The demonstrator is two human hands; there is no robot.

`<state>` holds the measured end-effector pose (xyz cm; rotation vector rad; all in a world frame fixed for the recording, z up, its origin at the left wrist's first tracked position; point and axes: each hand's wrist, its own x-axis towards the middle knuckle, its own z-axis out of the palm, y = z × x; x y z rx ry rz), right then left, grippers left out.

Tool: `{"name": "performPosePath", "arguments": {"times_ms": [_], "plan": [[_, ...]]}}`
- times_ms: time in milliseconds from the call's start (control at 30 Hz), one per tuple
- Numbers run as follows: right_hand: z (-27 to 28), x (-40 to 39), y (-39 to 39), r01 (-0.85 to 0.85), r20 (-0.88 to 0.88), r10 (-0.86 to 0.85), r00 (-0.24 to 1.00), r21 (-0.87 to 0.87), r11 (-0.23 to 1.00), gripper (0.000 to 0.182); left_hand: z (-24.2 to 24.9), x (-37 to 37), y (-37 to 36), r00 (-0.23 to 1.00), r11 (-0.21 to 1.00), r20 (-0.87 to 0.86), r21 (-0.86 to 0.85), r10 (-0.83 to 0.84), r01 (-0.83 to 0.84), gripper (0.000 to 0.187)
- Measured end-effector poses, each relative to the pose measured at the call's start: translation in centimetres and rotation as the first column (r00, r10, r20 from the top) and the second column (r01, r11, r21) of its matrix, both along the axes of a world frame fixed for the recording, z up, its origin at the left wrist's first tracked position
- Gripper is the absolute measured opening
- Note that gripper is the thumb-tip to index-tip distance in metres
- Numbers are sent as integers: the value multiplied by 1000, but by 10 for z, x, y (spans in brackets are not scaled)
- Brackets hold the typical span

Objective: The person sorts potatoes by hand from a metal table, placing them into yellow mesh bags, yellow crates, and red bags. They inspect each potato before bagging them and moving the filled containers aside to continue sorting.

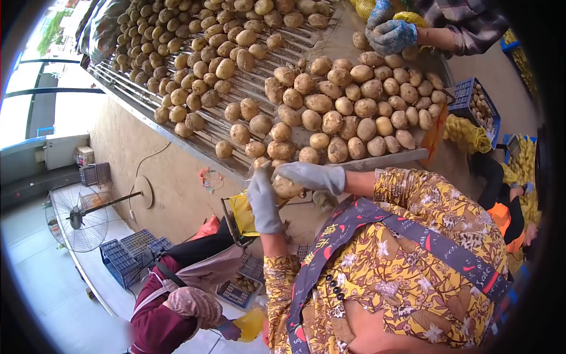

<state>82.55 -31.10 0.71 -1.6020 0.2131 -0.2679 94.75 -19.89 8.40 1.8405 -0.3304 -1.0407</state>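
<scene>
Many potatoes (330, 103) lie spread over a slatted metal table (230, 118). At its near edge, my right hand (312, 177), in a grey glove, is closed on a potato (286, 186). My left hand (263, 200), also gloved in grey, is held up against the left side of that potato; its fingertips are blurred, and whether it grips anything is hard to tell. Just below and left of my hands, a yellow mesh bag (243, 215) hangs on a metal frame.
Across the table are a co-worker's blue-gloved hands (392, 35). Another person (171, 307) bends at the lower left. A standing fan (76, 217) and blue crates (121, 262) stand left. Right are a potato crate (474, 109) and a filled yellow net bag (466, 134).
</scene>
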Motion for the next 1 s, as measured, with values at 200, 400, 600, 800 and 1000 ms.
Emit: {"name": "performPosePath", "arguments": {"times_ms": [200, 400, 600, 800, 1000], "plan": [[66, -38, -29, 95, -245, 122, 962, 716, 692, 41, 13, -35, 15, 963, 934, 14, -238, -269, 265, 66], [58, -42, -3, 409, -362, -193, 912, 775, 482, 30, 9, -64, 13, 767, 874, 525, -85, -368, 478, 79], [102, -39, 29, 323, 133, -294, 946, -333, 886, 47, -25, -66, 34, 935, 883, -318, -380, 154, -275, 79], [68, -44, 31, 322, 7, -328, 945, 171, 931, 64, 15, -67, 30, 912, 989, 386, 11, -139, 146, 69], [47, -28, 74, 530, -208, -530, 822, -64, 846, 34, 29, -65, 58, 680, 793, 435, 472, -590, 386, 66]]}}
